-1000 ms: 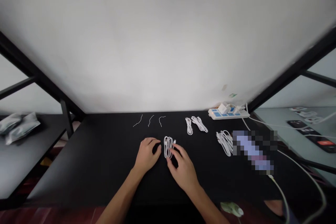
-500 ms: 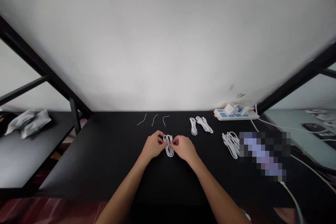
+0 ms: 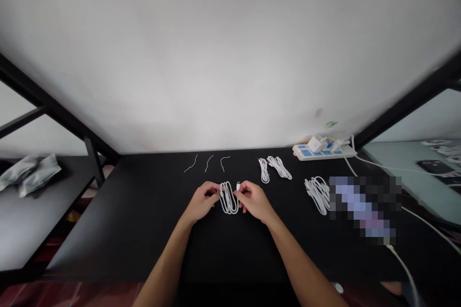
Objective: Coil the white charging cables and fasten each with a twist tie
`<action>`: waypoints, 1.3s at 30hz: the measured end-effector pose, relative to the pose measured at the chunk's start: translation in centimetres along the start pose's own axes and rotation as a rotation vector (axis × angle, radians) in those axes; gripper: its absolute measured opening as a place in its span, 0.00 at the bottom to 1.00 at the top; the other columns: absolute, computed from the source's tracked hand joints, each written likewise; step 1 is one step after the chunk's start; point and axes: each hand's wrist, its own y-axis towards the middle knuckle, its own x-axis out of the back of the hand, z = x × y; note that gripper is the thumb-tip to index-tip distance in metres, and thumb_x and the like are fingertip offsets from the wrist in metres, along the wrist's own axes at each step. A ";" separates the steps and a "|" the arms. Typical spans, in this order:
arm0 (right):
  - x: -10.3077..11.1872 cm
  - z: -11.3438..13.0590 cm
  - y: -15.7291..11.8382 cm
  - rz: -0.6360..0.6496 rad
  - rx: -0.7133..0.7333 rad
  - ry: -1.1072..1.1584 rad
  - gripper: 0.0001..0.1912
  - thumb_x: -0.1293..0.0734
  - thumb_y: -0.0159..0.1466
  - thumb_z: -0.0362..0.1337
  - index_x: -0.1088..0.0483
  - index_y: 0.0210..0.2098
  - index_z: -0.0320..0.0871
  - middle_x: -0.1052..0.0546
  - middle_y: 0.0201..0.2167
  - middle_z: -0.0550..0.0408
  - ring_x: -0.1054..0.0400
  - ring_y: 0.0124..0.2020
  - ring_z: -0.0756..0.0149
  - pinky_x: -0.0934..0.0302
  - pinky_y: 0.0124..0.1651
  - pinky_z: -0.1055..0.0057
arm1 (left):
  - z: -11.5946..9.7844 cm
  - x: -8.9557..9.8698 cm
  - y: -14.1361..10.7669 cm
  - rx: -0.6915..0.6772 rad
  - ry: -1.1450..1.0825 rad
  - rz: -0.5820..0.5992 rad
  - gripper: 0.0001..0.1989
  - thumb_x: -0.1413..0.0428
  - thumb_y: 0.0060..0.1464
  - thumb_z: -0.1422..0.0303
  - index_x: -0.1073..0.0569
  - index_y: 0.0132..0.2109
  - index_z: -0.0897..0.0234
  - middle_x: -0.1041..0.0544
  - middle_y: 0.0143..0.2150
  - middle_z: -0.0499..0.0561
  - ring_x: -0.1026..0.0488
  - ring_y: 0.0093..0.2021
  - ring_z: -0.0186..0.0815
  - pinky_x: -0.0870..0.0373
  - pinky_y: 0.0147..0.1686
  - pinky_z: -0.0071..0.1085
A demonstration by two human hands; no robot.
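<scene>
A coiled white USB cable [image 3: 228,198] lies between my two hands over the black table. My left hand [image 3: 203,200] pinches the left side of its loops between thumb and fingers. With my right hand [image 3: 254,200] I grip the right side of the cable, and a white USB plug [image 3: 238,186] sticks up above those fingertips. Beyond the hands lie three thin white twist ties, the nearest being the right-hand twist tie [image 3: 223,164]. Two coiled white cables, one a smaller bundle [image 3: 264,171] and one slanted bundle [image 3: 279,168], rest to the right.
Farther right are a larger heap of white cables [image 3: 317,195] and a pixelated object [image 3: 362,208] with a cord. A power strip [image 3: 306,152] with plugs stands against the wall. Black metal frame bars [image 3: 94,160] edge the table; silvery packets [image 3: 39,175] lie at far left.
The cable's loops have spread wider as my hands moved slightly apart. Its plug now shows upright at my right fingertips. The view has shifted a little.
</scene>
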 end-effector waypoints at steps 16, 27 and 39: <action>-0.9 -0.1 0.0 0.006 0.008 0.271 0.13 0.31 0.60 0.44 0.40 0.32 0.47 0.20 0.31 0.56 0.31 0.20 0.70 0.31 0.22 0.71 | 1.2 -2.0 0.1 -0.220 -0.178 -0.127 0.11 0.43 0.61 0.68 0.18 0.48 0.59 0.37 0.69 0.59 0.27 0.61 0.49 0.29 0.60 0.47; -0.8 0.1 -0.2 0.039 0.033 0.227 0.13 0.33 0.63 0.46 0.40 0.33 0.48 0.26 0.22 0.63 0.30 0.20 0.68 0.33 0.24 0.72 | 0.4 -3.0 0.4 0.011 -0.156 -0.200 0.30 0.29 0.43 0.70 0.27 0.54 0.63 0.23 0.52 0.60 0.23 0.51 0.46 0.22 0.40 0.34; -1.0 0.3 -0.5 0.012 0.057 0.146 0.15 0.33 0.63 0.50 0.39 0.32 0.48 0.25 0.24 0.60 0.27 0.21 0.65 0.32 0.26 0.70 | -1.4 -2.6 -0.6 0.112 0.327 -0.243 0.22 0.33 0.46 0.61 0.26 0.48 0.62 0.20 0.30 0.47 0.23 0.32 0.39 0.30 0.36 0.33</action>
